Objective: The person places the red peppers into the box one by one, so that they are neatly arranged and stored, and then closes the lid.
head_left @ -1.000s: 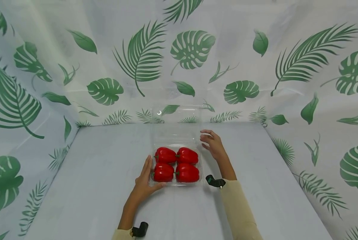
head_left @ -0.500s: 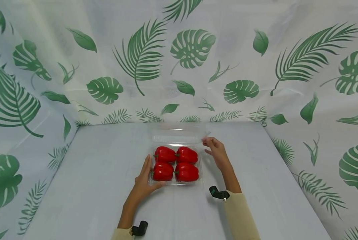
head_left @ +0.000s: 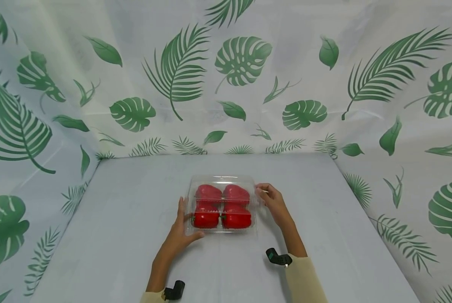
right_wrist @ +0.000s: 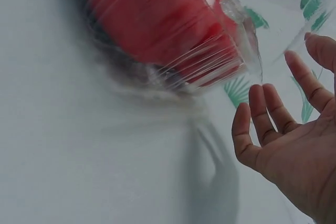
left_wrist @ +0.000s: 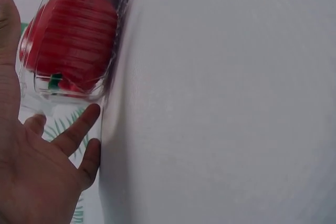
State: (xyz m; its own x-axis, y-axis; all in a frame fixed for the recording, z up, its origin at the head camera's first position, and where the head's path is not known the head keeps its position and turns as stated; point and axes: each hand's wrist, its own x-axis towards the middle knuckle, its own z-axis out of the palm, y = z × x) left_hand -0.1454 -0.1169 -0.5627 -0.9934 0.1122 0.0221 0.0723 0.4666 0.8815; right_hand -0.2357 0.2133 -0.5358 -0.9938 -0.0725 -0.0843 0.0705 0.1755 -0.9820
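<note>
A clear plastic clamshell container (head_left: 226,230) holds several red bell peppers (head_left: 236,218) with green stems, lying in two rows. Its hinged clear lid (head_left: 222,180) is tilted forward over the back row, while the front row shows less covered. On the container's left side is my left hand (head_left: 177,235), fingers spread and mostly straight, thumb by the front left corner. At the right, my right hand (head_left: 274,201) pinches the lid's edge between thumb and forefinger. In the right wrist view the other fingers (right_wrist: 258,108) are loosely bent near the container's wall.
A pale cloth covers the table (head_left: 116,235). Behind it and at both sides hangs a white sheet (head_left: 263,25) printed with green leaves. Dark camera mounts sit on both wrists, with a right mount (head_left: 278,257) close above the table.
The lid has swung from standing upright at the back down over the peppers. My right hand has taken its edge and moved towards me. The left hand has stayed almost in place.
</note>
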